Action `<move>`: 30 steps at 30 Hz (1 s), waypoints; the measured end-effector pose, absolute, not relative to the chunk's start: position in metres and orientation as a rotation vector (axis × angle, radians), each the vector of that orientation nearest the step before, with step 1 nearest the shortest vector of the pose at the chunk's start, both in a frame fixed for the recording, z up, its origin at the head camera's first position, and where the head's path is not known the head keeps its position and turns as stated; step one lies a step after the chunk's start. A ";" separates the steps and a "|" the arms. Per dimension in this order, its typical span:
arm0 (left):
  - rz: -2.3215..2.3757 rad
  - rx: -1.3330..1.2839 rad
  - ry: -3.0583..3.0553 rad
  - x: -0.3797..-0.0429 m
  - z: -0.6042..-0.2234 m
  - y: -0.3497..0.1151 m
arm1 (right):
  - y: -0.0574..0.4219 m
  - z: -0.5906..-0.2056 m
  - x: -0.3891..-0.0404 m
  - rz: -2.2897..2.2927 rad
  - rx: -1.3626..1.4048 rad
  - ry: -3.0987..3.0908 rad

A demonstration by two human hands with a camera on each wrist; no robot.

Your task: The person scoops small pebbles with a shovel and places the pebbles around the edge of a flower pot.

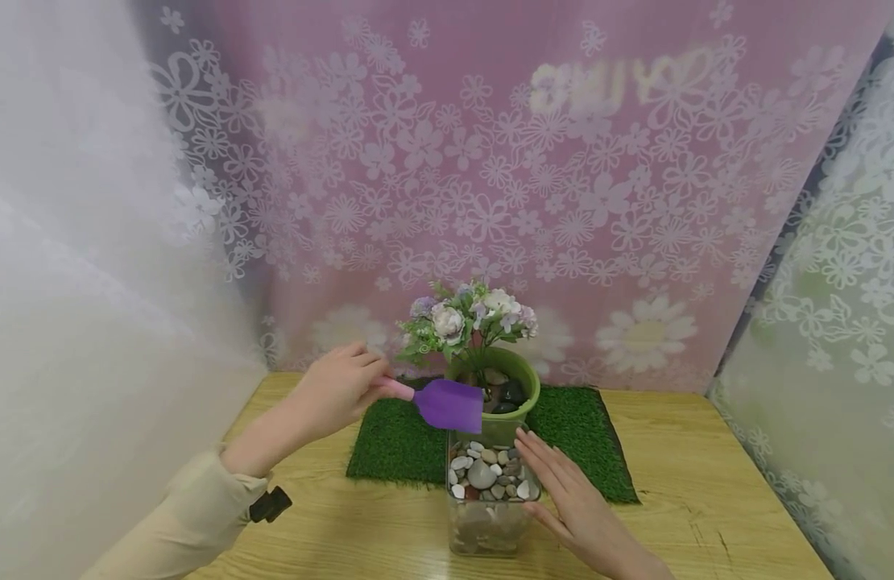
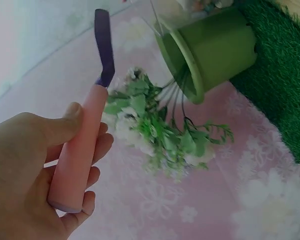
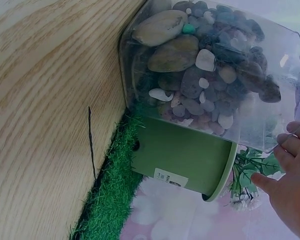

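Note:
My left hand (image 1: 338,383) grips the pink handle of a small shovel (image 1: 450,405) with a purple blade. In the left wrist view the fingers and thumb wrap round the handle (image 2: 80,150), and the blade bears no stones. The blade is over the back left edge of a clear plastic container (image 1: 490,502), in front of a green flowerpot (image 1: 531,391). Pebbles (image 1: 481,474) of several sizes lie in the container. My right hand (image 1: 581,511) is at the container's right rim with fingers extended. Artificial flowers (image 1: 449,324) stand in the pot among dark stones.
A green artificial grass mat (image 1: 585,439) lies under the pot, on a wooden table (image 1: 679,491). A pink flowered curtain (image 1: 476,161) hangs close behind, with pale sheets at both sides.

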State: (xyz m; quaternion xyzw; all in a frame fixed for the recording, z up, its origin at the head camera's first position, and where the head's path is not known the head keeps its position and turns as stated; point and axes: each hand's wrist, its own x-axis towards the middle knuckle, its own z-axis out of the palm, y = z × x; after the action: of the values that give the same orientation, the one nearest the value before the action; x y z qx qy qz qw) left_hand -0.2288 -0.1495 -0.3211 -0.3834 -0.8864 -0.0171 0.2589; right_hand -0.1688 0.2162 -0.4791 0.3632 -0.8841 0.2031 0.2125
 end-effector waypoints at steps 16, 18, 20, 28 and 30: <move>0.498 -1.256 -2.298 -0.218 -0.313 -0.075 | 0.217 -0.479 -0.171 0.586 0.997 -2.476; 0.568 -1.280 -2.322 -0.216 -0.316 -0.065 | 0.217 -0.479 -0.171 0.585 0.998 -2.486; 0.625 -1.294 -2.323 -0.215 -0.320 -0.054 | 0.217 -0.479 -0.171 0.570 1.001 -2.475; 0.631 -1.319 -2.320 -0.227 -0.329 -0.044 | 0.217 -0.480 -0.171 0.591 0.994 -2.460; 0.582 -1.316 -2.374 -0.231 -0.330 -0.048 | 0.217 -0.480 -0.170 0.603 0.987 -2.479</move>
State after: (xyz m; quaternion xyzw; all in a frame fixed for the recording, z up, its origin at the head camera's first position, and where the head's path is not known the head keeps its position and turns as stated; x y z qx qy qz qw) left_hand -0.2306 -0.0482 -0.3305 -0.4661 -0.8409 0.2062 0.1820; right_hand -0.1700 0.2174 -0.4799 0.3536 -0.8875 0.2158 0.2018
